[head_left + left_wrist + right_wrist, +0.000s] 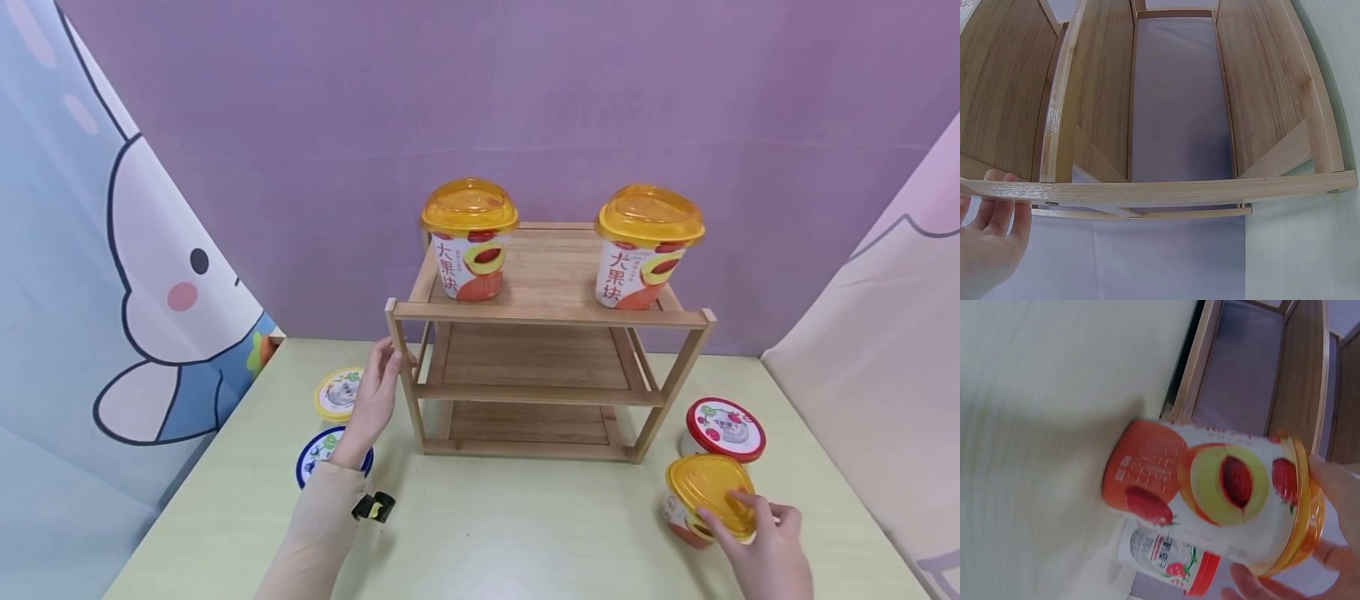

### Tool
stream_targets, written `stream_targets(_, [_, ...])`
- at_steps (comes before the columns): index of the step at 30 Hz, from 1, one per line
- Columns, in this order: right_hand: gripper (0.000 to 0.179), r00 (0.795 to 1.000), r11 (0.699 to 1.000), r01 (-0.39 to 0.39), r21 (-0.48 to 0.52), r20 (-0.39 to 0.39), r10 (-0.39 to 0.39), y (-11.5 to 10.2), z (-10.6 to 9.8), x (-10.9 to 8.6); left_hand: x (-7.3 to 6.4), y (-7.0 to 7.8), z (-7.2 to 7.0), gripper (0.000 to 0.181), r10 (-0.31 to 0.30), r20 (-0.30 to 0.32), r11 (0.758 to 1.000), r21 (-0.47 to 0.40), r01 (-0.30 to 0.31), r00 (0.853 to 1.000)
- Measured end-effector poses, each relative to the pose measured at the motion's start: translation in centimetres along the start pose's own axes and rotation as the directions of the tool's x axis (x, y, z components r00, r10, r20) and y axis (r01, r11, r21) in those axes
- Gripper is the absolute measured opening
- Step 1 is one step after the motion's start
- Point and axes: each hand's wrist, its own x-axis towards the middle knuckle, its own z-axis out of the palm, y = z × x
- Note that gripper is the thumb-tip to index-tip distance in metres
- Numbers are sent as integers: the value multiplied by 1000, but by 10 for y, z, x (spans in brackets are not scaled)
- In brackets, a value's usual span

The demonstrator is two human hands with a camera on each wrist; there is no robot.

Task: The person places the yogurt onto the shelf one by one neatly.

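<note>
1. Orange translucent plastic forms the domed lid (708, 479) of your cup (1210, 494), at near right; your right hand (768, 546) grips that lid between thumb and fingers.
2. Your left hand (377, 387) curls its fingers round the near-left post (414, 417) of the smooth, grained wooden rack (551, 314).
3. Just beyond your cup stands a round, red-lidded white tub (726, 429).

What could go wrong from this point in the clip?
The right hand holds the peach-print cup by its orange lid, so the lid might pop off if lifted.

The red-lidded tub sits close behind and could get bumped.

The left hand grips a post of the wooden rack; a tug might topple the upper cups near its front edge.
</note>
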Motion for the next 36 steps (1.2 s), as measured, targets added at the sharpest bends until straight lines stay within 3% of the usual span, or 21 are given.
stream_targets(7, [63,1000,999,-16,-42,-10,16,-8,1,-3,0,0,0,32,-6,4,1000,-9,7,1000])
stream_targets(12, [61,991,993,96,-66,99,-90,-3,-9,0,0,1,-1,31,-29,6,999,-19,29,1000])
stream_targets(17, [56,961,977,214,8,176,-212,13,-20,7,-2,18,1,30,-37,6,999,3,37,999])
stream_targets(20, [52,955,969,236,77,169,-246,22,-23,10,-3,28,2,29,-42,7,999,17,42,999])
stream_targets(26, [55,928,947,241,212,235,-289,36,-20,16,-4,31,2,29,-51,15,999,-13,52,999])
stream_targets(32, [52,911,903,327,277,161,-380,49,-12,19,-4,29,2,29,-48,15,999,-22,48,999])
stream_targets(36, [50,912,899,334,282,144,-384,51,-10,20,-4,29,2,29,-49,13,999,-23,49,999])
